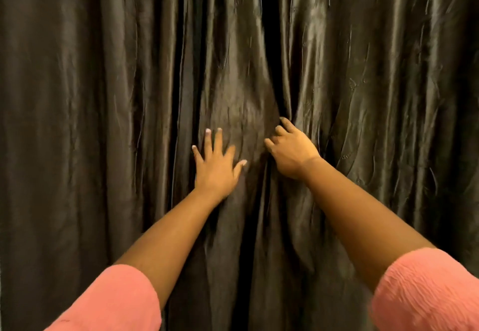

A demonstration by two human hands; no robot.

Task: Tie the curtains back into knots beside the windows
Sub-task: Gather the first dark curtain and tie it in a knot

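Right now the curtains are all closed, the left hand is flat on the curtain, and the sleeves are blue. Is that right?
Not quite. The sleeves are pink, not blue, as the head view shows. The rest holds: the dark curtains hang closed, and the left hand lies flat on the fabric with its fingers spread.

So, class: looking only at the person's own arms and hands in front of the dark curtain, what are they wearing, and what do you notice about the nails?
Both arms have pink textured sleeves pushed up, leaving the forearms bare. The left hand has pale, light-tipped nails. The right hand shows no rings, watch or bracelets; its nails are hidden.
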